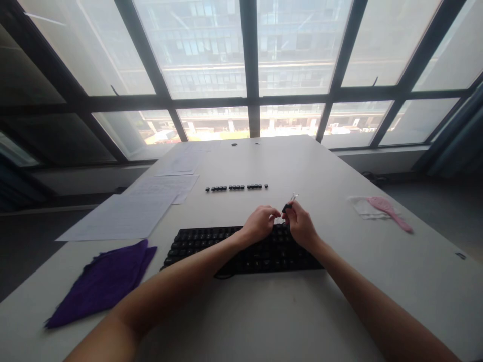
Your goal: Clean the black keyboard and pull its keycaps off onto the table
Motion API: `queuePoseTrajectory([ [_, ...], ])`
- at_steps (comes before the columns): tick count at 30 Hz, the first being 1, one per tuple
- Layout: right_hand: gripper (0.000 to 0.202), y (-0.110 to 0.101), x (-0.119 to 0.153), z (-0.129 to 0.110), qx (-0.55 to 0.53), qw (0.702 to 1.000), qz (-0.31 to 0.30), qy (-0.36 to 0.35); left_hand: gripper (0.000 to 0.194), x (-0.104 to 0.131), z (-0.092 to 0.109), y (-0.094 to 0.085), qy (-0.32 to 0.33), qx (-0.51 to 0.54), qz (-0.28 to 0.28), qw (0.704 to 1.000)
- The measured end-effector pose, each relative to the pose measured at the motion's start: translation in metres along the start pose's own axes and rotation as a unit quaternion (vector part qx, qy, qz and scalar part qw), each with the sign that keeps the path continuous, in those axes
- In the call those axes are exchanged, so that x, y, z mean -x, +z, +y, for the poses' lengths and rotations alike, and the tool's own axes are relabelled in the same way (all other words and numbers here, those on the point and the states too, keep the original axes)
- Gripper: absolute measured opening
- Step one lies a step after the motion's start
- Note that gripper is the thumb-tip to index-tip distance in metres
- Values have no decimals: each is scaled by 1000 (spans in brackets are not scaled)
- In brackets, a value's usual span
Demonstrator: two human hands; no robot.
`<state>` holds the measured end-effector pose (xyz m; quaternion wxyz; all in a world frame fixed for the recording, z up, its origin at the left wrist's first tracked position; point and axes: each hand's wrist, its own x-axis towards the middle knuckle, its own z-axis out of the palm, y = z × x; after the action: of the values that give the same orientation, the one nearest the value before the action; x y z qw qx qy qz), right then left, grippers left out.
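Observation:
A black keyboard (241, 251) lies across the white table, partly hidden under my forearms. Above its back edge, my right hand (299, 221) pinches a small black keycap (287, 207), and a thin clear wire-like tool (294, 196) sticks up from the same fingers. My left hand (261, 221) is just to the left, its fingers curled near the keycap; whether they grip anything is too small to tell. Behind the keyboard, several loose black keycaps (236, 187) stand in a row of small groups.
White papers (124, 216) cover the table's left side, with a folded purple cloth (101, 281) in front of them. At the right, a pink hairbrush (388, 208) rests on a white tissue (364, 208). Large windows rise beyond the table's far edge (279, 137).

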<state>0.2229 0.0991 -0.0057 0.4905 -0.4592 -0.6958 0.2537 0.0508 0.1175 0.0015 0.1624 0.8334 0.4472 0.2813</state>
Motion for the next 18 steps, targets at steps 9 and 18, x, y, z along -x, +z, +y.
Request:
queuePoseTrajectory([
  [9,13,-1,-2,0,49,997,-66,-7,30,6,-1,4,-30,90,-17,995],
  [18,14,-6,7,-11,195,969,-117,-97,18,10,7,-2,18,75,-2,997],
])
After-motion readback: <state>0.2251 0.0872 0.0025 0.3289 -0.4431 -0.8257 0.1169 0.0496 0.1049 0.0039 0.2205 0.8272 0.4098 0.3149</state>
